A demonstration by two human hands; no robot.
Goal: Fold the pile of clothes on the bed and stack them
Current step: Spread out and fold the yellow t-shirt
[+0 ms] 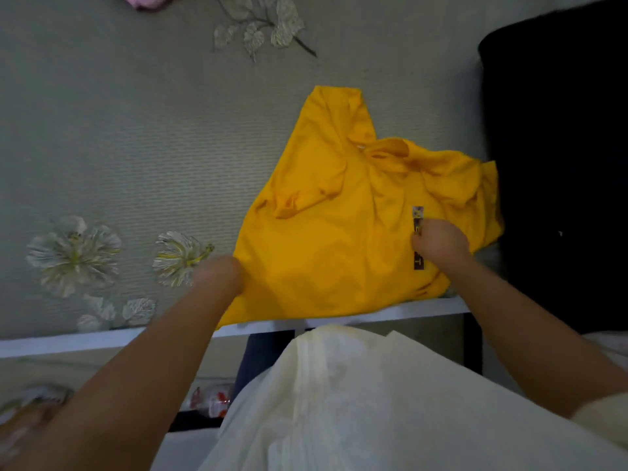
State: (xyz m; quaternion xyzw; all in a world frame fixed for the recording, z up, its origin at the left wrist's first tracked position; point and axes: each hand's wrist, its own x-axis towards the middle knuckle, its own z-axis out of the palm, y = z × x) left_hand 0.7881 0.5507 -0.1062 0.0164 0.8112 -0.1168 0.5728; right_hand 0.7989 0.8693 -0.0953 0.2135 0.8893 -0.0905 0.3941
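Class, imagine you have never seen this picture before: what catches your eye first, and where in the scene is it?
The bright yellow shirt stands out at once, lying crumpled near the bed's front edge, right of centre. Both hands are on it: the left hand grips its left edge and the right hand holds the fabric by a small printed label. Around it spreads the grey-green bedspread with pale embroidered flowers.

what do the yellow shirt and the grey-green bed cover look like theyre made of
The yellow shirt looks like a soft matte knit, probably cotton jersey: it creases and bunches loosely, with no shine. The bed cover looks like a woven or quilted textile with fine ribbed rows; its pale flowers have a slight sheen, so they may be embroidered, though print cannot be ruled out.
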